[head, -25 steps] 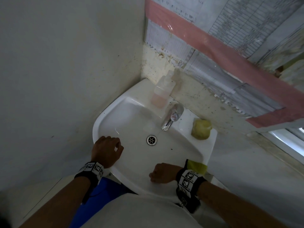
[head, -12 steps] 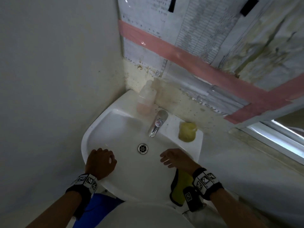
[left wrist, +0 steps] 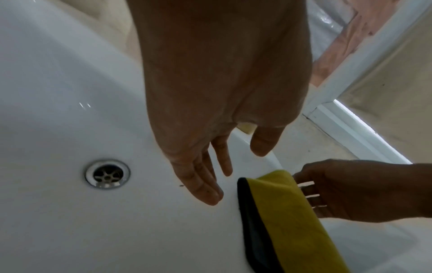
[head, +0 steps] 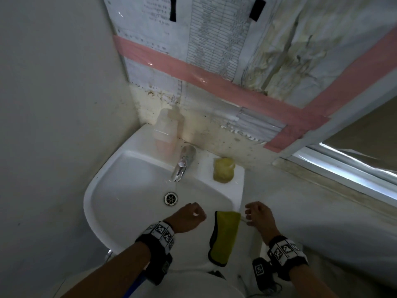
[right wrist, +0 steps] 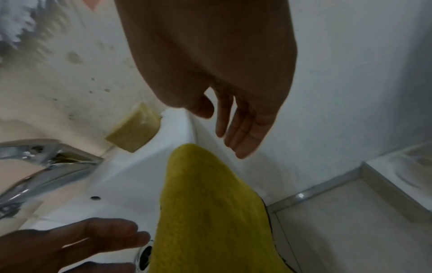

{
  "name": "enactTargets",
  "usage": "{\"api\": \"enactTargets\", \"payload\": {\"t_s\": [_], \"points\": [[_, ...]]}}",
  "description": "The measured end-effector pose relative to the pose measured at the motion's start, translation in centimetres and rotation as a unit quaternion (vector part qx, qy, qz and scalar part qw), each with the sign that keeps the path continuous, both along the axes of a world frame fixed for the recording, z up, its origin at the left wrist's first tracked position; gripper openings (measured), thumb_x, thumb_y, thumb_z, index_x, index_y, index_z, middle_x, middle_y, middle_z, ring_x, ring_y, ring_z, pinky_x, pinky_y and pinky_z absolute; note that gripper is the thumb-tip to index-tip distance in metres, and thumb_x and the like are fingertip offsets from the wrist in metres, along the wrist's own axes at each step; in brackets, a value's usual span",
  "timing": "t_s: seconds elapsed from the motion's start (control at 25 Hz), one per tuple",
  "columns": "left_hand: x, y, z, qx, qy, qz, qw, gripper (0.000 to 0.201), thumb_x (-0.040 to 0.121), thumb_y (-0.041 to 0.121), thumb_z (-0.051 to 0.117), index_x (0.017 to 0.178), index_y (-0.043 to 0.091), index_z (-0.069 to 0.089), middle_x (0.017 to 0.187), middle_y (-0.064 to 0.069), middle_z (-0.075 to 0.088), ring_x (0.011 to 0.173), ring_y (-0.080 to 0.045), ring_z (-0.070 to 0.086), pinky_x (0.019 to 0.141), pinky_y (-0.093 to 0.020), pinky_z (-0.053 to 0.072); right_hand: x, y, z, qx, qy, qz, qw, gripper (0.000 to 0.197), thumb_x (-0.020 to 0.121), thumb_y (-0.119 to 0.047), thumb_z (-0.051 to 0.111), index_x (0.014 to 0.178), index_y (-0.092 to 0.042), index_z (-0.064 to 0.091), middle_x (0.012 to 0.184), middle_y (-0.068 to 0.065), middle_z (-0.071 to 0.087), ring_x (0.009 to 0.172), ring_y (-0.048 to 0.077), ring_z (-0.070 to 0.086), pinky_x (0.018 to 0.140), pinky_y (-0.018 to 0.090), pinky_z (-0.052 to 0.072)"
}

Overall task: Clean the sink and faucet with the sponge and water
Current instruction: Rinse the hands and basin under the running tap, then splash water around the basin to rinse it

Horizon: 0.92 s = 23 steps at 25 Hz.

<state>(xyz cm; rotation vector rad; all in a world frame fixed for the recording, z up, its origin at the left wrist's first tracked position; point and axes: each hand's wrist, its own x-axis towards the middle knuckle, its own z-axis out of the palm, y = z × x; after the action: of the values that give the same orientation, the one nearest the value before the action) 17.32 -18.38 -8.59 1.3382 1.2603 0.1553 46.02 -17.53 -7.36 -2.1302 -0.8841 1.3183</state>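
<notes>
Left grip: left hand point(head: 189, 217) over the basin, fingers loose and nearly straight, holding nothing
Right grip: right hand point(head: 258, 216) just off the right rim, fingers relaxed, empty; close beside the cloth, contact unclear
Cloth: yellow cloth point(head: 224, 235) with dark edging, draped over the front right rim, between both hands
Sponge: pale yellow sponge point(head: 223, 169) on the back right ledge
Faucet: chrome faucet point(head: 182, 166) at back centre; drain point(head: 171, 198) below
Sink: white sink point(head: 120, 175); soap bottle point(head: 166, 134) at back left
</notes>
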Motion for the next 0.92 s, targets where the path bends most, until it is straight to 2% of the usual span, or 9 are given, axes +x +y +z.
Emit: {"api": "enactTargets", "payload": {"t_s": [0.12, 0.28, 0.36, 0.44, 0.56, 0.64, 0.76, 0.84, 0.92], "points": [[2.8, 0.0, -0.7, -0.089, 0.006, -0.008, 0.996, 0.053, 0.086, 0.058, 0.060, 0.121, 0.019, 0.053, 0.123, -0.008, 0.061, 0.115, -0.025, 0.061, 0.101, -0.041, 0.050, 1.0, -1.6, -2.4, -0.140, 0.130, -0.007, 0.982, 0.022, 0.107, -0.013, 0.044, 0.119, -0.005, 0.060, 0.082, 0.009, 0.057, 0.064, 0.019, 0.050, 0.051, 0.022, 0.045], [5.2, -0.6, -1.7, -0.131, 0.006, -0.016, 0.991, 0.073, 0.095, 0.049, 0.065, 0.148, 0.010, 0.032, 0.140, -0.010, 0.054, 0.123, -0.023, 0.057, 0.101, -0.035, 0.050, 0.6, -3.7, -2.6, -0.148, 0.153, 0.124, 0.969, 0.033, 0.104, -0.008, 0.046, 0.130, -0.024, 0.060, 0.100, 0.008, 0.065, 0.082, 0.020, 0.054, 0.072, 0.026, 0.046], [5.6, -0.7, -1.6, -0.122, 0.000, -0.010, 0.992, 0.066, 0.094, 0.047, 0.068, 0.141, 0.011, 0.038, 0.128, -0.007, 0.059, 0.113, -0.019, 0.059, 0.093, -0.032, 0.050, 0.5, -4.4, -2.6, -0.142, 0.136, 0.160, 0.967, 0.033, 0.102, -0.014, 0.052, 0.130, -0.029, 0.060, 0.112, 0.014, 0.069, 0.098, 0.028, 0.064, 0.084, 0.029, 0.049], [5.7, -0.6, -1.4, -0.095, -0.012, -0.016, 0.995, 0.040, 0.093, 0.044, 0.070, 0.110, 0.009, 0.059, 0.098, -0.004, 0.064, 0.088, -0.016, 0.059, 0.081, -0.032, 0.052, 0.2, -4.7, -1.8, -0.126, 0.132, 0.171, 0.968, 0.027, 0.102, -0.023, 0.057, 0.127, -0.032, 0.061, 0.122, 0.013, 0.067, 0.116, 0.029, 0.063, 0.092, 0.032, 0.048], [6.0, -0.8, 0.0, -0.053, -0.012, 0.007, 0.998, 0.029, 0.092, 0.034, 0.062, 0.074, 0.012, 0.056, 0.077, -0.006, 0.057, 0.072, -0.017, 0.054, 0.068, -0.029, 0.042, 0.3, -4.6, 0.4, -0.065, 0.115, 0.183, 0.974, 0.013, 0.104, -0.026, 0.057, 0.115, -0.031, 0.062, 0.113, -0.007, 0.068, 0.104, 0.003, 0.063, 0.083, 0.022, 0.048], [5.7, -0.7, 1.0, -0.022, -0.024, 0.044, 0.999, 0.034, 0.081, 0.046, 0.053, 0.076, 0.013, 0.059, 0.078, -0.006, 0.060, 0.073, -0.018, 0.057, 0.068, -0.030, 0.042, 1.1, -4.3, 1.5, -0.028, 0.092, 0.200, 0.975, 0.011, 0.103, -0.018, 0.057, 0.095, -0.024, 0.062, 0.089, -0.012, 0.065, 0.080, -0.003, 0.061, 0.070, 0.015, 0.044], [5.1, -0.2, 2.1, -0.011, -0.050, 0.084, 0.995, 0.041, 0.082, 0.046, 0.047, 0.089, 0.008, 0.062, 0.084, -0.007, 0.066, 0.078, -0.024, 0.063, 0.073, -0.037, 0.049, 2.4, -3.7, 2.9, -0.018, 0.054, 0.239, 0.969, 0.027, 0.099, -0.027, 0.065, 0.080, -0.017, 0.049, 0.072, -0.008, 0.049, 0.068, 0.009, 0.049, 0.065, 0.027, 0.038], [4.8, 0.1, 3.1, 0.003, -0.065, 0.099, 0.993, 0.033, 0.094, 0.035, 0.048, 0.102, 0.006, 0.063, 0.101, -0.010, 0.070, 0.096, -0.026, 0.066, 0.087, -0.042, 0.052, 2.6, -3.4, 4.4, -0.020, 0.069, 0.255, 0.964, 0.024, 0.097, -0.032, 0.068, 0.091, -0.014, 0.052, 0.081, -0.003, 0.057, 0.071, 0.010, 0.055, 0.064, 0.028, 0.043], [4.8, 0.4, 4.7, 0.013, -0.083, 0.113, 0.990, 0.019, 0.102, 0.017, 0.047, 0.106, 0.006, 0.061, 0.106, -0.012, 0.068, 0.099, -0.023, 0.063, 0.090, -0.039, 0.050, 2.1, -3.0, 6.3, -0.046, 0.123, 0.259, 0.957, 0.028, 0.097, -0.035, 0.068, 0.119, -0.021, 0.057, 0.109, 0.002, 0.069, 0.090, 0.017, 0.070, 0.071, 0.029, 0.056]]}}
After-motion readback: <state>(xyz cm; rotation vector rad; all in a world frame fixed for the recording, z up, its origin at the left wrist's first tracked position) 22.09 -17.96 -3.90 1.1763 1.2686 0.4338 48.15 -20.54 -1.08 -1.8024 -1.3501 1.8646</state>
